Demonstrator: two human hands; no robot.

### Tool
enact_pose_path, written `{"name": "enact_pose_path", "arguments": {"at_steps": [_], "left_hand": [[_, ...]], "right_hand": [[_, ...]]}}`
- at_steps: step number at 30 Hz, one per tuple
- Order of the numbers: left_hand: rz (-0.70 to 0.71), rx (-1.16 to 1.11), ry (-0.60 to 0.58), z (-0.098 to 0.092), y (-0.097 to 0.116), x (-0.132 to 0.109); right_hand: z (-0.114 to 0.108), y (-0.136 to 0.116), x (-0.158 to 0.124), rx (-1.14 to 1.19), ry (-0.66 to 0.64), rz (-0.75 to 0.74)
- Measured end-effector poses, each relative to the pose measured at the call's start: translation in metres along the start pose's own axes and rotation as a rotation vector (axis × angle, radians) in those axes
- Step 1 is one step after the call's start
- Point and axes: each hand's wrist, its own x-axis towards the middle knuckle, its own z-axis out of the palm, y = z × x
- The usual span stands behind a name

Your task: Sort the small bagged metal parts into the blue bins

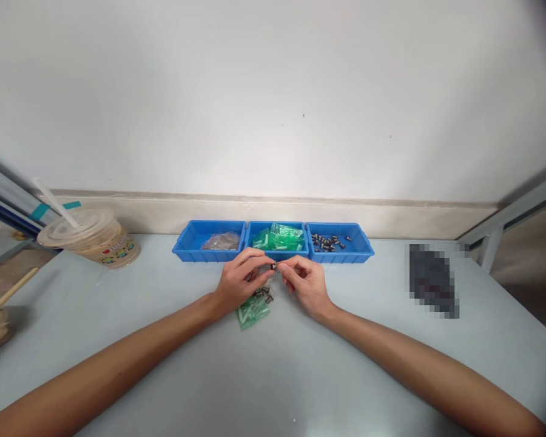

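My left hand (237, 279) pinches a small dark cylindrical part (273, 266) between thumb and fingertips, just in front of the blue bins. Against its right end my right hand (307, 286) is closed in a pinch; whatever sits in those fingertips is too small to make out. Below the left hand, several loose dark cylindrical parts (266, 294) lie on the table by a green plastic bag (253, 313), partly hidden by that hand.
Three blue bins stand along the wall: the left bin (186, 247) with clear bags, the middle with green bags (286, 237), the right bin (361, 246) with dark cylindrical parts. A lidded drink cup (118, 246) stands left. A blurred dark object (432, 279) lies right.
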Motion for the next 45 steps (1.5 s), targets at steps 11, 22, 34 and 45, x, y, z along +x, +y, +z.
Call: {"name": "enact_pose_path", "arguments": {"at_steps": [11, 22, 34, 45], "left_hand": [[-0.076, -0.039, 0.034, -0.0005, -0.0009, 0.001], [-0.054, -0.085, 0.001, -0.0022, -0.0003, 0.0014], [0.022, -0.061, 0.001, 0.0006, -0.0036, -0.0019], [0.04, -0.017, 0.026, -0.0011, -0.0014, 0.0009]], "right_hand": [[0.0007, -0.0024, -0.0036, -0.211, 0.087, -0.216], [-0.0002, -0.0052, -0.0035, -0.302, 0.016, -0.267], [-0.0004, -0.0049, -0.0041, -0.311, 0.024, -0.268], [-0.0008, -0.0041, -0.0052, -0.221, 0.055, -0.274]]}}
